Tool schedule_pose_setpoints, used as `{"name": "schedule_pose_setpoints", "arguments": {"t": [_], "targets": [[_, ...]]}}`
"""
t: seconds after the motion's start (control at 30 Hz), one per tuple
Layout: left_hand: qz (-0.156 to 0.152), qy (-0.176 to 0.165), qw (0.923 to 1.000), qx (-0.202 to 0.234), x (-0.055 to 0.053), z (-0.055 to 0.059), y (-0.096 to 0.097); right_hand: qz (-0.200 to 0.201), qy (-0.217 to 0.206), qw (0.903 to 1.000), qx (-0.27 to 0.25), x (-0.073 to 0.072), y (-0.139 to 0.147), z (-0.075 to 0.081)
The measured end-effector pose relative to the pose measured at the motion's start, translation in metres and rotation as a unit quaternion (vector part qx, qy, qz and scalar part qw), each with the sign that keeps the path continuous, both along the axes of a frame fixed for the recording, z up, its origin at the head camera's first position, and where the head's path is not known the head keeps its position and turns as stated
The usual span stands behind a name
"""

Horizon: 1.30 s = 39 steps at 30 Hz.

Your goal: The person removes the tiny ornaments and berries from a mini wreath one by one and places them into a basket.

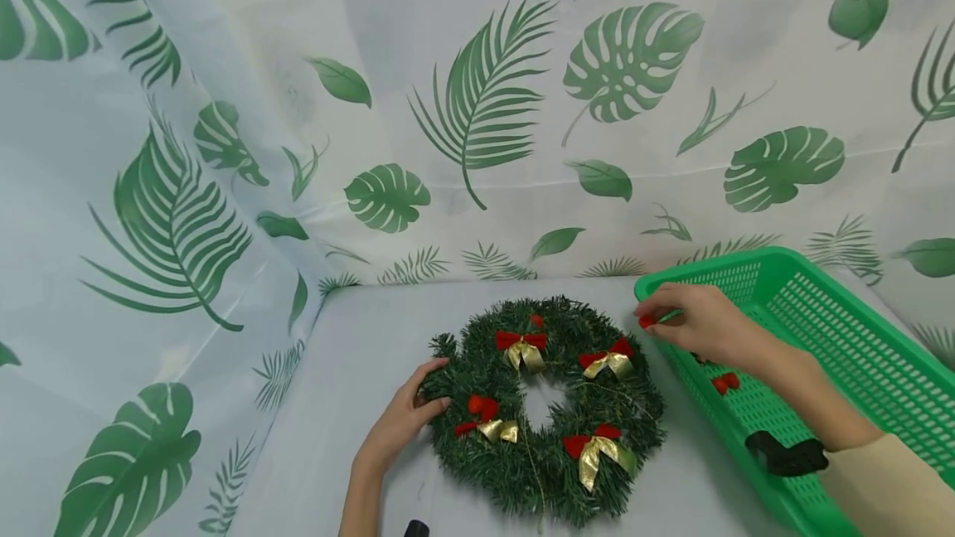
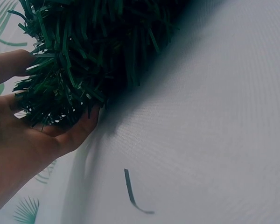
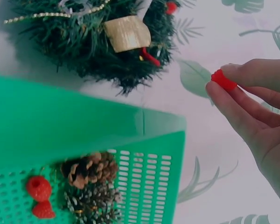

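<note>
A green tinsel wreath (image 1: 552, 471) lies on the white table, trimmed with several red-and-gold bows (image 1: 594, 447) and a few red berries (image 1: 477, 404). At its left edge my left hand (image 1: 406, 413) grips the foliage, thumb on one side and fingers reaching under it in the left wrist view. My right hand (image 1: 697, 321) is above the near-left rim of the green basket, to the right of the wreath. Between its thumb and fingertips it pinches a small red artificial raspberry (image 3: 224, 80), apart from the wreath.
The green plastic basket (image 1: 850, 305) stands at the right. Inside it are more red raspberries (image 3: 39, 189) and pine cones (image 3: 89, 169). A leaf-printed curtain (image 1: 522, 147) rises behind and to the left. A loose green strand (image 2: 129, 189) lies near my left hand.
</note>
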State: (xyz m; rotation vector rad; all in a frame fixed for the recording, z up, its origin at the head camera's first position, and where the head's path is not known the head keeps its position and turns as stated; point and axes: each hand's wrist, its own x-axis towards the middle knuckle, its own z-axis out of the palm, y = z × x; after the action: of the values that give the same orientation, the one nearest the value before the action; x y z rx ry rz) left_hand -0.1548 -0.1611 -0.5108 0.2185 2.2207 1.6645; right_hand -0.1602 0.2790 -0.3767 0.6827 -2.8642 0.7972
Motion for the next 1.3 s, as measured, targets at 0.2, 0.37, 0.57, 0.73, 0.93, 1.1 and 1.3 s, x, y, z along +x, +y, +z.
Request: {"name": "schedule_pose_setpoints", "arguments": {"t": [0.2, 0.37, 0.57, 0.73, 0.93, 1.1, 1.3], "targets": [[0.005, -0.006, 1.0000, 0.002, -0.001, 0.001, -0.001, -0.001, 0.007, 1.0000, -0.002, 0.004, 0.012, 0.004], [0.006, -0.004, 1.0000, 0.005, -0.002, 0.003, -0.001, -0.018, 0.042, 0.9989, 0.008, 0.008, 0.024, 0.005], [0.008, -0.001, 1.0000, 0.000, -0.003, 0.003, 0.000, -0.041, 0.047, 0.9975, 0.033, 0.013, 0.039, 0.001], [0.006, 0.000, 1.0000, 0.001, -0.004, 0.003, 0.000, -0.052, 0.040, 0.9967, 0.047, 0.015, 0.051, -0.006], [0.002, -0.008, 1.0000, -0.001, -0.003, 0.002, 0.000, -0.064, 0.020, 0.9961, 0.057, 0.017, 0.066, -0.015], [0.002, -0.010, 0.9999, 0.004, -0.003, 0.001, 0.001, -0.070, -0.002, 0.9960, 0.055, 0.018, 0.079, -0.023], [0.003, -0.012, 0.9999, 0.004, -0.003, 0.001, 0.001, -0.087, -0.036, 0.9932, 0.068, 0.018, 0.094, -0.035]]}}
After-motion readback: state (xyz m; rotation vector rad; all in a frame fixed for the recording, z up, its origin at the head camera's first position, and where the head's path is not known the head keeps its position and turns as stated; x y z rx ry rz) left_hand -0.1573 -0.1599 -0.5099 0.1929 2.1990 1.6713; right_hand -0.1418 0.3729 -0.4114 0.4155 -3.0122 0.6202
